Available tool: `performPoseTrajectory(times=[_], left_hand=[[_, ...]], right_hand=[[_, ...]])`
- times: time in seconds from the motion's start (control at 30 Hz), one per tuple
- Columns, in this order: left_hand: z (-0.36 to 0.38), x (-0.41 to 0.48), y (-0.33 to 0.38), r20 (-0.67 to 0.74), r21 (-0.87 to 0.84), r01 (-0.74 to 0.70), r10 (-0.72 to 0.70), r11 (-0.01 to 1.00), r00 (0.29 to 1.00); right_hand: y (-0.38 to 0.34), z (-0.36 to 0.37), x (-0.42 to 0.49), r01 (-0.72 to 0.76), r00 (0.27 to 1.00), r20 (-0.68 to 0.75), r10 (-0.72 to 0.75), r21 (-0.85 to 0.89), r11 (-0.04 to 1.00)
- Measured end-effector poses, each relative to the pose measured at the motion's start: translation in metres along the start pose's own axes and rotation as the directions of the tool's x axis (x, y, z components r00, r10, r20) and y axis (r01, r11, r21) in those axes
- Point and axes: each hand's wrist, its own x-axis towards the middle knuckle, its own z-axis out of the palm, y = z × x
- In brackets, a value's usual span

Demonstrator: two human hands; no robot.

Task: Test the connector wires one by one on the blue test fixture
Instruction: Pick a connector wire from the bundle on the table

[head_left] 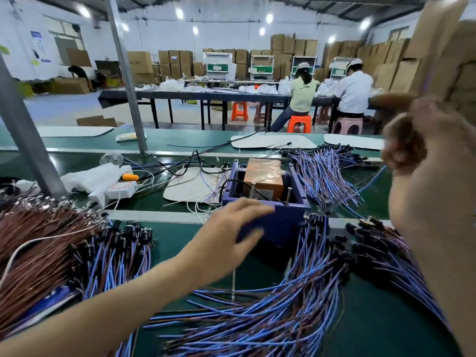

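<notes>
Against the near front wall of the open-topped blue plastic test fixture (270, 217), the left hand (231, 228) reaches in from the lower left with its fingers spread wide and flat, holding nothing; motion blur smears the fingertips, so I cannot tell whether they touch the box or hover just short of it. To the right of the fixture and raised well above it, the right hand (422, 140) is lifted close to the camera with its fingers curled; it is blurred, and I cannot tell whether a wire is pinched in it.

Inside the fixture sits an orange-brown block wrapped in clear film (262, 179), with a black cable looping over the left wall. In front of the fixture, fanning down toward the viewer, lies a loose heap of blue and brown connector wires with black plug ends (270, 305). Left of the fixture lies a thick sheaf of brown wires (38, 243), and behind and to the right of it another spread of blue wires (324, 171). All of this rests on the dark green bench top (177, 243).

My reading is that this is a moment between tests: no connector is visibly seated on the fixture. The next move probably calls for steadying the box with the left hand, singling one plug out of the heap without dragging its neighbours, and pressing it squarely into the fixture's contact point.
</notes>
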Motion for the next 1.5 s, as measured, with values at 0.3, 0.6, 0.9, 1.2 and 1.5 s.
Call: performPoseTrajectory(times=[0.3, 0.6, 0.9, 1.2, 1.5], left_hand=[[0.015, 0.013, 0.032, -0.057, -0.799, 0.12, -0.274, 0.589, 0.96], [0.017, 0.019, 0.001, -0.049, -0.761, 0.337, -0.568, 0.554, 0.822], [0.006, 0.042, -0.053, 0.1, -0.188, 0.59, -0.583, 0.785, 0.807], [0.002, 0.052, -0.056, 0.096, -0.116, 0.601, -0.594, 0.79, 0.799], [0.004, 0.057, -0.051, 0.107, -0.113, 0.558, -0.548, 0.822, 0.829]], right_hand=[[0.053, 0.034, -0.088, -0.324, 0.87, 0.387, 0.304, -0.014, 0.946], [0.088, 0.036, -0.081, -0.686, 0.718, 0.094, 0.689, -0.068, 0.724], [0.114, 0.001, -0.049, -0.559, 0.764, -0.033, 0.645, -0.534, 0.635], [0.117, -0.003, -0.039, -0.511, 0.823, -0.071, 0.563, -0.524, 0.681], [0.113, -0.002, -0.041, -0.464, 0.85, -0.013, 0.527, -0.49, 0.738]])
